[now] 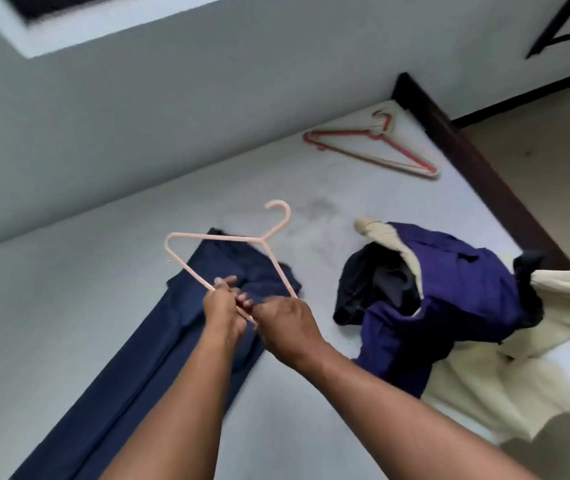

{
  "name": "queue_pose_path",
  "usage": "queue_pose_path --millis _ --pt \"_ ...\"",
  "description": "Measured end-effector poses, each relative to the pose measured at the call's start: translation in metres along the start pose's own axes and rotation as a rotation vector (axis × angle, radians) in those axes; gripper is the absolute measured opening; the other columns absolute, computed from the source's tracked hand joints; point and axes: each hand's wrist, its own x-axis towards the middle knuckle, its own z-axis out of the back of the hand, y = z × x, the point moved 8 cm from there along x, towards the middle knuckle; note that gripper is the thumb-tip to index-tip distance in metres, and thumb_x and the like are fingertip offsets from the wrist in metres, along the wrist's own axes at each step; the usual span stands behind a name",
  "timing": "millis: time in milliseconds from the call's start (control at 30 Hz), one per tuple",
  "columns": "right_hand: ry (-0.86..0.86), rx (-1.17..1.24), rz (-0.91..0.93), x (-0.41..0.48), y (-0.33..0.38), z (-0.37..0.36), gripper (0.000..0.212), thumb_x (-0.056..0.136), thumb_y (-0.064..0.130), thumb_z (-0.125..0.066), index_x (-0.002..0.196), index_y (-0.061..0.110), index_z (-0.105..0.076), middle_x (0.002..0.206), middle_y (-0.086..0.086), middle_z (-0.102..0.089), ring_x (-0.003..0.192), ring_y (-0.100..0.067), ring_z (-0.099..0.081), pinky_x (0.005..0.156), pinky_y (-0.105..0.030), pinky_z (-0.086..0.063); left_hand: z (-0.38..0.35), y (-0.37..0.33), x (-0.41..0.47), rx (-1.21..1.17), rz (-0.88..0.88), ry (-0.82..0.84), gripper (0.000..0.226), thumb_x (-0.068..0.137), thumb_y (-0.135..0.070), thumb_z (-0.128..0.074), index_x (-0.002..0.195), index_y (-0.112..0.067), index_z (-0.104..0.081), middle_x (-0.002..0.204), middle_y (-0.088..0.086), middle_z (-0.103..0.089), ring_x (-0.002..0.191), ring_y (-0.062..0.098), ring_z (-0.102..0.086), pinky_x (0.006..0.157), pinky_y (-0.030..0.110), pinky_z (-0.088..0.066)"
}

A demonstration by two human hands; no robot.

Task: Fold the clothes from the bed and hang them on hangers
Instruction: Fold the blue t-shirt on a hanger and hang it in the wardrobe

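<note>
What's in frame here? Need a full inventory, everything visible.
pink hanger: 1, pale pink, held above the navy trousers
navy trousers: 1, dark blue, laid out flat on the bed, left of centre
clothes pile: 1 heap, purple, black and cream pieces, on the right side of the bed
red hangers: seemingly 2 stacked, red over a paler one, at the far end of the bed
bed: 1, pale grey sheet, fills most of the view
bed frame: 1, dark wood, along the bed's right edge
left hand: 1, bare, grips the pink hanger's lower bar
right hand: 1, bare, holds the same bar beside the left hand
</note>
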Motion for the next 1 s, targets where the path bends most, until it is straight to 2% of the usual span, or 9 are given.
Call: queue_pose_path --millis 100,200,333,433,500,600,833,900,1000 --pt "0.062 0.183 -0.040 -0.013 0.035 -0.042 0.018 0.096 0.038 -0.067 0.099 0.022 -0.074 0.097 -0.006 -0.074 0.095 -0.029 -0.067 0.070 -0.033 -0.040 0.081 0.007 0.001 -0.060 0.078 -0.018 0.042 0.114 -0.036 -0.029 0.084 -0.013 -0.047 0.042 -0.008 -0.020 0.030 0.004 -0.015 0.033 0.012 -0.015" --pt "-0.095 0.321 -0.232 -0.017 0.036 -0.068 0.032 0.098 0.049 -0.061 0.091 0.019 -0.072 0.095 -0.004 -0.074 0.094 -0.028 -0.068 0.072 -0.036 -0.045 0.140 0.014 -0.001 -0.091 0.118 0.014 0.044 0.114 -0.038 -0.031 0.083 -0.012 -0.048 0.043 -0.008 -0.019 0.030 0.002 -0.014 0.034 0.010 -0.012" --pt "-0.171 0.560 -0.642 -0.029 0.016 -0.110 0.046 0.091 0.052 -0.071 0.119 0.017 -0.061 0.122 -0.011 -0.064 0.115 -0.034 -0.062 0.094 -0.040 -0.048 0.201 0.020 -0.015 -0.113 0.199 0.160 0.045 0.112 -0.035 -0.033 0.085 -0.008 -0.056 0.046 -0.008 -0.020 0.031 0.002 -0.017 0.034 0.014 -0.011" --pt "-0.095 0.890 -0.802 -0.034 0.036 -0.153 0.066 0.092 0.052 -0.073 0.136 0.012 -0.046 0.120 -0.010 -0.067 0.106 -0.034 -0.068 0.089 -0.045 -0.056 0.258 0.023 -0.031 -0.132 0.249 0.237 0.043 0.110 -0.034 -0.036 0.089 -0.005 -0.060 0.048 -0.008 -0.019 0.033 0.002 -0.018 0.035 0.014 -0.012" --pt "0.028 1.160 -0.811 -0.036 0.060 -0.181 0.052 0.099 0.045 -0.068 0.134 0.012 -0.047 0.103 -0.008 -0.070 0.082 -0.028 -0.072 0.068 -0.041 -0.058 0.296 0.027 -0.037 -0.163 0.261 0.227 0.043 0.110 -0.033 -0.037 0.090 -0.004 -0.062 0.048 -0.007 -0.019 0.033 0.002 -0.018 0.035 0.014 -0.013" --pt "0.187 1.192 -0.672 -0.033 0.129 -0.215 0.029 0.105 0.035 -0.061 0.118 0.010 -0.066 0.091 -0.012 -0.077 0.069 -0.021 -0.072 0.059 -0.030 -0.053 0.381 0.027 -0.039 -0.206 0.237 0.112 0.044 0.110 -0.033 -0.037 0.093 -0.002 -0.064 0.047 -0.006 -0.020 0.033 0.004 -0.017 0.036 0.014 -0.014" --pt "0.413 1.028 -0.426 -0.012 0.266 -0.301 0.034 0.101 0.041 -0.067 0.101 0.008 -0.076 0.091 -0.005 -0.080 0.087 -0.026 -0.077 0.075 -0.037 -0.064 0.553 0.033 -0.033 -0.036 0.192 -0.307 0.034 0.111 -0.016 -0.036 0.090 -0.002 -0.060 0.046 -0.003 -0.028 0.036 0.010 -0.029 0.039 0.019 -0.029" --pt "0.497 0.913 -0.412 -0.013 0.290 -0.334 0.036 0.096 0.048 -0.072 0.105 0.014 -0.074 0.098 -0.003 -0.080 0.089 -0.021 -0.077 0.077 -0.039 -0.065 0.591 0.037 -0.028 -0.009 0.174 -0.361 0.035 0.112 -0.019 -0.034 0.090 -0.004 -0.056 0.049 0.000 -0.033 0.040 0.013 -0.034 0.044 0.023 -0.035" --pt "0.551 0.975 -0.485 -0.021 0.305 -0.363 0.027 0.103 0.032 -0.067 0.114 0.007 -0.067 0.104 -0.010 -0.080 0.087 -0.027 -0.078 0.079 -0.048 -0.066 0.619 0.047 -0.020 0.060 0.184 -0.362 0.036 0.113 -0.024 -0.033 0.097 -0.007 -0.061 0.059 0.007 -0.051 0.058 0.022 -0.053 0.060 0.033 -0.049"
